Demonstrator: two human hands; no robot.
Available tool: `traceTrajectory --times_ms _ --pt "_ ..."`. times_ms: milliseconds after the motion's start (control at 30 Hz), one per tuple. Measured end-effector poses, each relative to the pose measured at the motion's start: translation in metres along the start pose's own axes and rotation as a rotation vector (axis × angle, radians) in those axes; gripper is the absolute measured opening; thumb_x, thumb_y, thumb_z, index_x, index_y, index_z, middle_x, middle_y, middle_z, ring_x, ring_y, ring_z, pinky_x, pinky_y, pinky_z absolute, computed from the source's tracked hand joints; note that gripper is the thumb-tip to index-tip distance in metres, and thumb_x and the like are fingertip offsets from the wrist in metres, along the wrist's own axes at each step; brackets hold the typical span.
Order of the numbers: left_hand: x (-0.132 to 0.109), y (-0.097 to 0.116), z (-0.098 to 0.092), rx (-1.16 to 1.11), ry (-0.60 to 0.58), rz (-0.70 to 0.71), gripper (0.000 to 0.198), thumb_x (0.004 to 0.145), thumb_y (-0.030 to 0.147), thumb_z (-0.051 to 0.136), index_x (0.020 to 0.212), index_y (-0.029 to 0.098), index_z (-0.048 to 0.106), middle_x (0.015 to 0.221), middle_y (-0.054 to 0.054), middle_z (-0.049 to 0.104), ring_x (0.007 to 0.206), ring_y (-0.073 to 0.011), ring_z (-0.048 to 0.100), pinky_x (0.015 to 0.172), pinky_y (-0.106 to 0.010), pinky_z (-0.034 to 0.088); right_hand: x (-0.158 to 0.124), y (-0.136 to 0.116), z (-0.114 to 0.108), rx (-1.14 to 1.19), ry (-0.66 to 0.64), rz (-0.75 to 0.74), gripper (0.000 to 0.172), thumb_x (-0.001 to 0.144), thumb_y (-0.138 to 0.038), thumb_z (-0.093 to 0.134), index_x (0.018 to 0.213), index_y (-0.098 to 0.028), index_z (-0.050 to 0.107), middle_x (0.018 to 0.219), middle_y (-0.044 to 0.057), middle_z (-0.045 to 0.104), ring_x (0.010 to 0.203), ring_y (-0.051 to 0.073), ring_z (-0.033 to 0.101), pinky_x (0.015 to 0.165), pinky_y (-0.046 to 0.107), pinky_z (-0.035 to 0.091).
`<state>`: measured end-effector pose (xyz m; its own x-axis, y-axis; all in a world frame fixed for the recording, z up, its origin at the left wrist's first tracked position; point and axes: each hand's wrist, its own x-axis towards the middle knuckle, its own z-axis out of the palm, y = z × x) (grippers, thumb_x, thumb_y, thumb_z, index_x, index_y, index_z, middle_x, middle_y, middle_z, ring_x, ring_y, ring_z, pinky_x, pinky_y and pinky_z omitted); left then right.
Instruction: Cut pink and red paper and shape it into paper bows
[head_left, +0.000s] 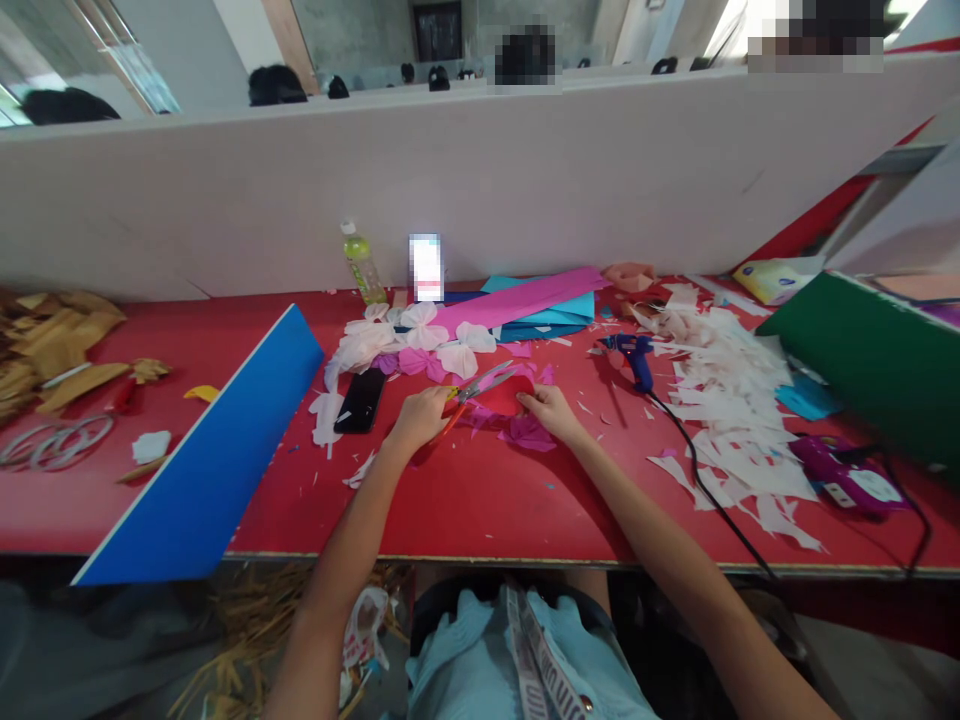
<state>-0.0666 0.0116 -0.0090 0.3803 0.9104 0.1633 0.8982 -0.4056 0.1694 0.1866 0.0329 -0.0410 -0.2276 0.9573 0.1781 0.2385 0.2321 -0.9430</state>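
Observation:
My left hand (421, 415) is closed around the handles of a pair of scissors (486, 383), whose blades are spread apart and point right. Between the blades and my right hand (549, 410) lies a piece of red paper (502, 397), pinched at its right edge by my right fingers. Crumpled magenta paper pieces (529, 432) rest on the red table just below. Beyond the scissors are cut pink petal shapes (421, 364) and white petal shapes (459, 352). A black phone (361, 401) lies left of my left hand.
Blue (217, 460) and green (862, 370) panels stand at the sides. Right of me are a blue glue gun (637, 360) with a cord and white paper scraps (727, 390). Behind are magenta paper (529, 298), a bottle (363, 268) and a lit screen (427, 268).

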Motion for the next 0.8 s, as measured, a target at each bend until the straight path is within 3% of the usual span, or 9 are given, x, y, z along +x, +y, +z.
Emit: traceTrajectory --times_ms 300,533,800 --pt "-0.0003 0.0032 -0.0046 -0.019 -0.011 -0.011 0.036 0.088 0.041 0.049 0.113 0.016 0.057 0.107 -0.012 0.065 0.100 -0.0217 0.061 0.079 -0.026 0.044 0.0001 -0.0010 -0.0002 0.003 -0.011 -0.003 0.030 0.075 -0.044 0.053 0.058 -0.019 0.054 0.052 0.002 0.060 0.049 0.016 0.055 0.049 0.026 0.042" --pt "-0.0002 0.0006 -0.0020 -0.012 -0.013 -0.020 0.034 0.087 0.034 0.051 0.118 0.018 0.055 0.109 -0.010 0.066 0.099 -0.0203 0.061 0.079 -0.025 0.044 -0.0003 0.0003 -0.0004 -0.007 -0.011 -0.002 0.030 0.076 -0.044 0.052 0.059 -0.019 0.055 0.053 0.002 0.062 0.051 0.015 0.055 0.050 0.025 0.042" --pt "-0.0010 -0.0003 -0.0030 -0.023 -0.016 -0.008 0.024 0.085 0.031 0.053 0.103 0.019 0.062 0.096 -0.008 0.069 0.090 -0.0201 0.063 0.074 -0.025 0.043 0.0006 0.0023 -0.0020 0.006 -0.025 -0.007 0.030 0.076 -0.043 0.053 0.060 -0.018 0.056 0.054 0.002 0.061 0.051 0.015 0.056 0.050 0.025 0.043"
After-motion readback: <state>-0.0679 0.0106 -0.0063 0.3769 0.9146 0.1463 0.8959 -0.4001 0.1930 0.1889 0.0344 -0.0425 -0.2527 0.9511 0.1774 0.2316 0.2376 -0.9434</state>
